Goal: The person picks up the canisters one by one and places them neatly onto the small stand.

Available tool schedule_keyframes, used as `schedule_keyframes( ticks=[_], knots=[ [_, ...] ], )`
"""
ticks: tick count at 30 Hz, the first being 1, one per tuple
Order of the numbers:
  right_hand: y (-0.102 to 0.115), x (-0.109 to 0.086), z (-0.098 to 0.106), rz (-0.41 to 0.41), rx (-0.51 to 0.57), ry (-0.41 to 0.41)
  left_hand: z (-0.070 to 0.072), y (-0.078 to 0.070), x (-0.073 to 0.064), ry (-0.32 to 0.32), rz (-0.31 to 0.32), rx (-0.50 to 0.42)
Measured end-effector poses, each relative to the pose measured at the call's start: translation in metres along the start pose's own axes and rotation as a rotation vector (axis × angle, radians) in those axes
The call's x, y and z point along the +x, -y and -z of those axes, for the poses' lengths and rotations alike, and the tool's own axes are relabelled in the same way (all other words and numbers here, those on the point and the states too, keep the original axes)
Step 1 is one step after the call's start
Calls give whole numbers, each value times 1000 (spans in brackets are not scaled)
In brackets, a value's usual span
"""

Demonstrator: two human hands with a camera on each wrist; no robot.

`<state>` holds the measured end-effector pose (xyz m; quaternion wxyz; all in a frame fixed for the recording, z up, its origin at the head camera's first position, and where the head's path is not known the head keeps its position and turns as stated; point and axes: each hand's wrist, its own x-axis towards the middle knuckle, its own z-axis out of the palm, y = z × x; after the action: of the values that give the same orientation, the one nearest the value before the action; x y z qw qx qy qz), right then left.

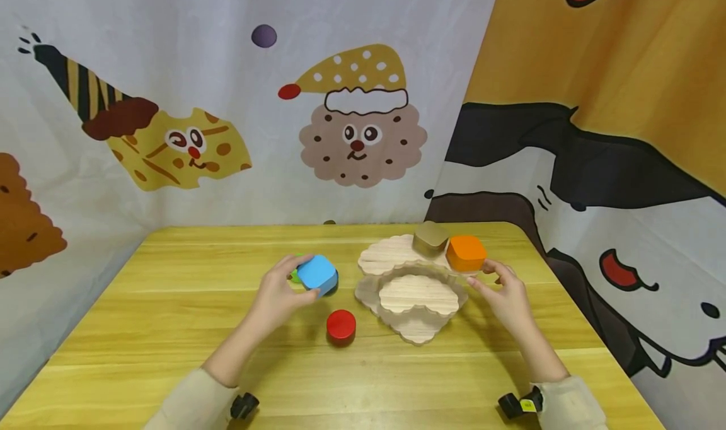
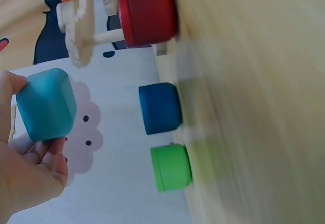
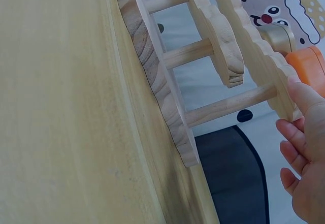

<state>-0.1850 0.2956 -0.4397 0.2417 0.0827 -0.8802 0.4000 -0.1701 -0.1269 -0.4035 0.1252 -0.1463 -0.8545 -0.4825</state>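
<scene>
My left hand [image 1: 278,294] pinches a light blue rounded block or tin [image 1: 317,273] between thumb and fingers, lifted above the table. Beneath and behind it stand a dark blue one [image 2: 160,108] and a green one [image 2: 171,168], both mostly hidden in the head view. Nearer to me on the tabletop is a red round one [image 1: 341,327]. A tiered wooden stand [image 1: 418,294] with scalloped boards is on the right. On its upper board sit a gold piece [image 1: 430,239] and an orange piece [image 1: 466,251]. With thumb above and fingers below, my right hand [image 1: 510,297] grips that board's right edge.
The wooden table [image 1: 414,386] reaches back to a printed curtain [image 1: 227,52]. Round pegs [image 3: 231,104] join the stand's boards. A black wrist device [image 1: 244,406] shows by the left sleeve, another [image 1: 517,406] by the right.
</scene>
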Motion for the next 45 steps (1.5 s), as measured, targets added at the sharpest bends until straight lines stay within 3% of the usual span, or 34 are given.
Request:
schedule_keyframes(
  ticks=[13, 23, 35, 45],
  knots=[
    [-1, 1, 0, 2, -5, -1, -20, -30, 22, 61, 29, -97],
    [-2, 0, -1, 0, -5, 3, -39, -51, 42, 81, -5, -67],
    [-2, 0, -1, -3, -7, -1, -61, -62, 65, 134, -26, -89],
    [-2, 0, 0, -3, 2, 6, -82, -60, 80, 159, -25, -112]
  ],
)
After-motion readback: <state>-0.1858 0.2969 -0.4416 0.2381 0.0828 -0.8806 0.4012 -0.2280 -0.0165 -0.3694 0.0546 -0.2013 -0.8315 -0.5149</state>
